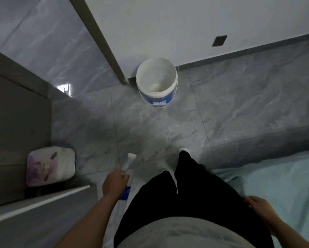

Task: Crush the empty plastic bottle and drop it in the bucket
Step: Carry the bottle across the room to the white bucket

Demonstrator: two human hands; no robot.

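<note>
My left hand (115,181) grips a clear plastic bottle (129,162) with a white cap and a blue label showing below the hand; the bottle points forward, low over the floor. A white bucket (157,81) with a blue label stands open on the grey tiles ahead, by the wall and the door frame. It looks nearly empty inside. My right hand (259,205) hangs at my right side next to my black trousers, fingers loosely curled, holding nothing that I can see.
A grey cabinet (16,113) runs along the left, with a purple-patterned pouch (51,166) on its ledge. A bed with a light green sheet (275,185) is at the right. A door frame (100,38) stands left of the bucket.
</note>
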